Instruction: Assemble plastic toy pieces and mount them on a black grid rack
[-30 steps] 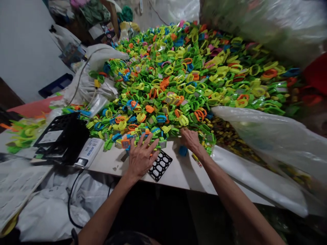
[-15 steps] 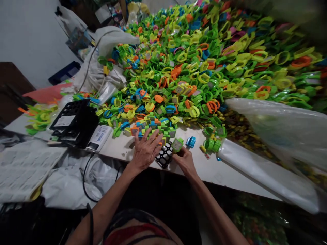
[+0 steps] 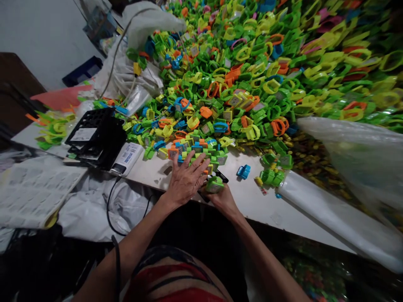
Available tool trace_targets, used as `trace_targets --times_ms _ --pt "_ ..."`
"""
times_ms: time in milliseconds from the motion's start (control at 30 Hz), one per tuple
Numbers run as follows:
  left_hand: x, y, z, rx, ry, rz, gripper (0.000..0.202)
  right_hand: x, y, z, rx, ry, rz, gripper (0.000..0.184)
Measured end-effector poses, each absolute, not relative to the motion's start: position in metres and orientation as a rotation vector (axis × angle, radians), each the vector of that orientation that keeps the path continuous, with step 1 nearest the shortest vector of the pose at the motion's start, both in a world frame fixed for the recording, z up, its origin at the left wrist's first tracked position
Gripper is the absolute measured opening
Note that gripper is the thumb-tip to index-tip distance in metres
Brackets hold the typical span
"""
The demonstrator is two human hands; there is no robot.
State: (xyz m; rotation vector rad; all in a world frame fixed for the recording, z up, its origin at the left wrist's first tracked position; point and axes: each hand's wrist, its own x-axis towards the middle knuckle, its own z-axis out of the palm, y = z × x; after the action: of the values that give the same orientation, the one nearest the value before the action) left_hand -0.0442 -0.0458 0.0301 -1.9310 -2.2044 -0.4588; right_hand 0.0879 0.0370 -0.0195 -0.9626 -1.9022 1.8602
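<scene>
My left hand (image 3: 186,180) lies flat with fingers spread over a small black grid tray (image 3: 221,176), which it mostly hides at the table's near edge. My right hand (image 3: 222,198) is closed on a green plastic piece (image 3: 215,184) and holds it beside the left hand's fingertips. A huge heap of green, yellow, orange and blue plastic rings (image 3: 252,75) covers the table behind both hands. A loose blue piece (image 3: 243,171) lies on the white tabletop to the right.
A stack of black grid trays (image 3: 94,136) stands at the left, next to a white box (image 3: 127,157) with a black cable. White sacks (image 3: 138,25) lie at the back left. A clear plastic bag (image 3: 352,167) spreads at the right. A few green pieces (image 3: 273,176) sit near it.
My right hand left the heap, came back to the near edge and now holds a green piece by the tray. The left hand stayed on the tray. The camera tilted down.
</scene>
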Motion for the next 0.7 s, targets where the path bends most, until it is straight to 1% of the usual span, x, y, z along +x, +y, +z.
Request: trace_targets --times_ms 133,233,300,367,467,500,567,633,700 --pt "-0.044 -0.045 0.029 -1.939 -2.225 -0.439 0.042 0.088 0.037 -0.015 -0.828 -2.308 1.584 0.005" --pt "-0.047 -0.045 0.028 -1.943 -2.23 -0.467 0.046 0.083 0.033 -0.013 -0.755 -2.482 1.421 0.015" --pt "-0.049 -0.046 0.03 -1.979 -2.225 -0.48 0.052 0.081 0.034 -0.007 -0.751 -2.561 1.335 0.017" --pt "-0.05 -0.049 0.034 -2.016 -2.216 -0.48 0.056 0.083 0.046 0.003 -0.713 -2.657 1.337 0.015" --pt "-0.047 -0.053 0.038 -2.019 -2.158 -0.482 0.054 0.089 0.088 0.022 -0.667 -2.842 1.348 0.014" --pt "-0.044 -0.053 0.038 -2.018 -2.125 -0.483 0.053 0.089 0.107 0.027 -0.749 -2.898 1.244 0.014" --pt "-0.039 -0.053 0.035 -2.023 -2.058 -0.488 0.049 0.086 0.143 0.032 -1.097 -2.928 0.796 0.017" --pt "-0.035 -0.051 0.03 -2.02 -2.017 -0.507 0.042 0.078 0.17 0.03 -1.331 -2.876 0.469 0.022" --pt "-0.035 -0.048 0.026 -2.01 -2.01 -0.536 0.034 0.072 0.184 0.023 -1.409 -2.858 0.348 0.024"
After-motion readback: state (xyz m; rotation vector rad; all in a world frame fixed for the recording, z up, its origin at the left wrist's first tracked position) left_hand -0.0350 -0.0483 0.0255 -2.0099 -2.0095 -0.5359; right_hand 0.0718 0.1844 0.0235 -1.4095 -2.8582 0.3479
